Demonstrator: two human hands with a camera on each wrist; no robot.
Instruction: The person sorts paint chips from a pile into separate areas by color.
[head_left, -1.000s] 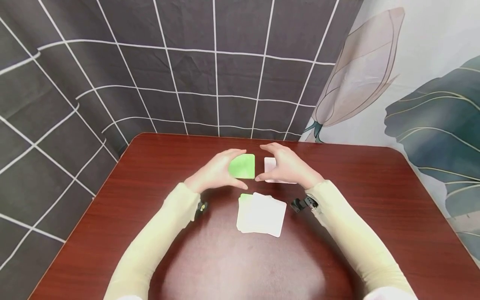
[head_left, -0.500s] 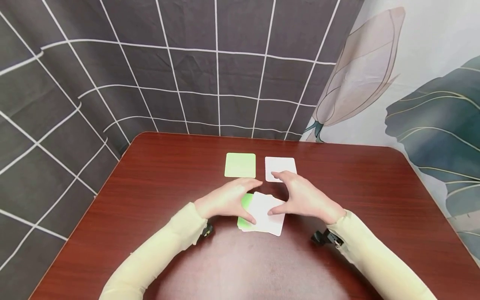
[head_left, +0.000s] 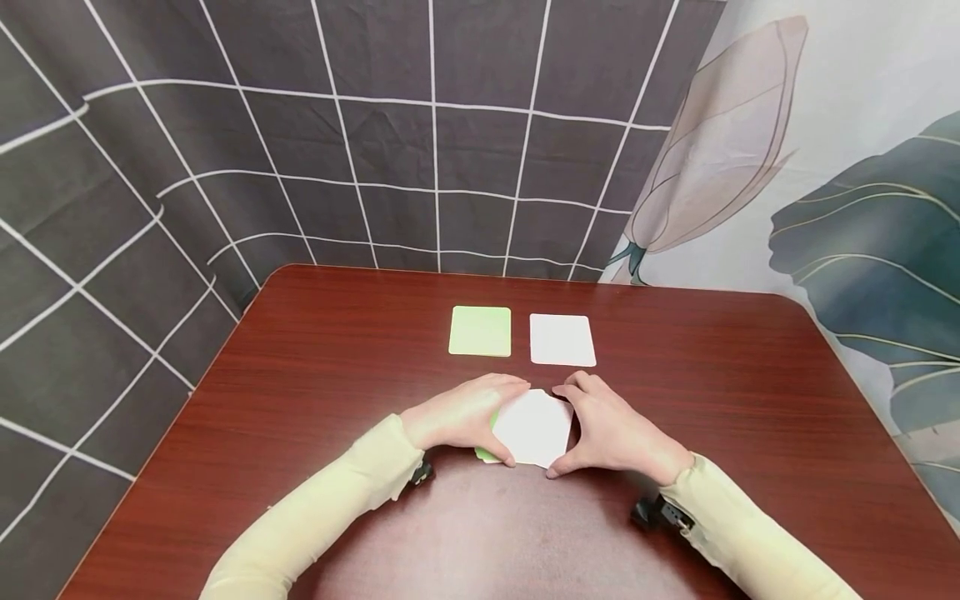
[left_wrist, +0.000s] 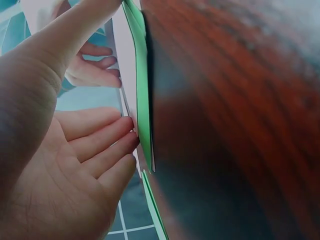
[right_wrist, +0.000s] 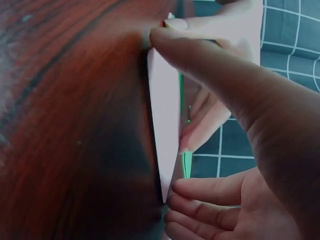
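A loose pile of white and green square cards (head_left: 534,427) lies on the table in front of me, a white one on top and green showing at its left. My left hand (head_left: 465,412) grips the pile's left side, thumb at the near edge and fingertips along the far edge. From the right, my right hand (head_left: 617,429) holds it the same way, thumb at the near right corner. In the left wrist view a green card (left_wrist: 142,100) shows at the pile's side; the right wrist view shows white cards (right_wrist: 164,110) between thumb and fingers.
Behind the pile lie a light green square card (head_left: 480,332) and, to its right, a white one (head_left: 562,340), with a gap between them. The red-brown table (head_left: 720,375) ends at a dark gridded curtain (head_left: 390,142) at the back.
Both hands have come back from the two rear cards toward me and down to the near pile, where they now close in from its two sides. The rear cards are uncovered.
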